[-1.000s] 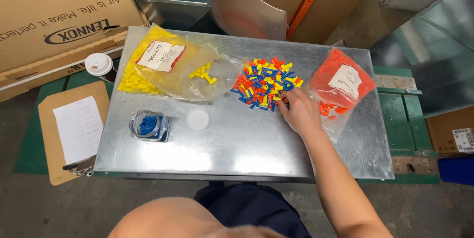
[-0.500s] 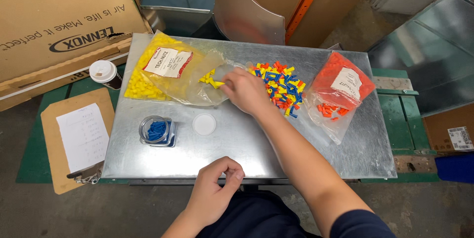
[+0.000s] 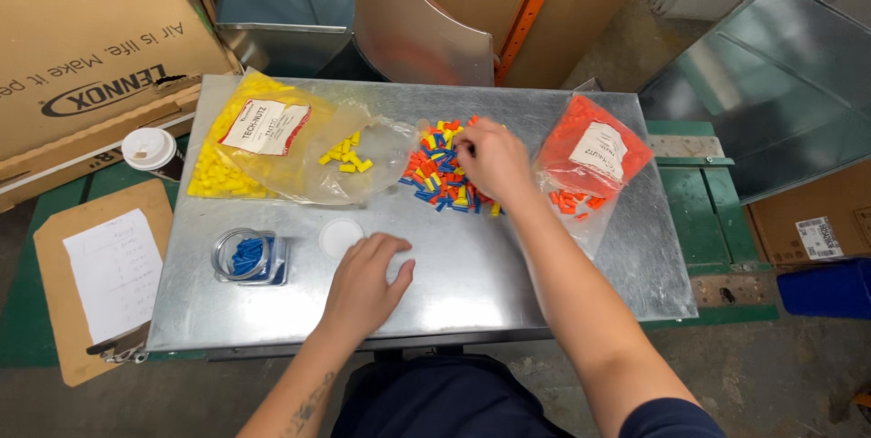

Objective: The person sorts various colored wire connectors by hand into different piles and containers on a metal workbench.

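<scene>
My right hand point(image 3: 493, 161) rests on a mixed pile of small yellow, orange and blue connectors point(image 3: 435, 171) in the middle of a metal table point(image 3: 472, 284); its fingers curl into the pile and hide what they touch. My left hand point(image 3: 365, 285) lies flat on the table, fingers spread, just right of a white lid point(image 3: 339, 237). A glass jar with blue connectors point(image 3: 247, 255) stands further left. A clear bag of yellow connectors point(image 3: 272, 140) lies at the back left, a bag of orange ones point(image 3: 585, 155) at the right.
A lidded paper cup point(image 3: 151, 150) and a clipboard with a paper sheet point(image 3: 102, 270) sit left of the table. A big cardboard box point(image 3: 82, 48) and sheet-metal duct parts point(image 3: 408, 11) stand behind. Green pallets point(image 3: 717, 211) lie to the right.
My right hand moved from the yellow bag's mouth back onto the mixed pile. My left hand rose from the table's near edge and opened flat beside the white lid.
</scene>
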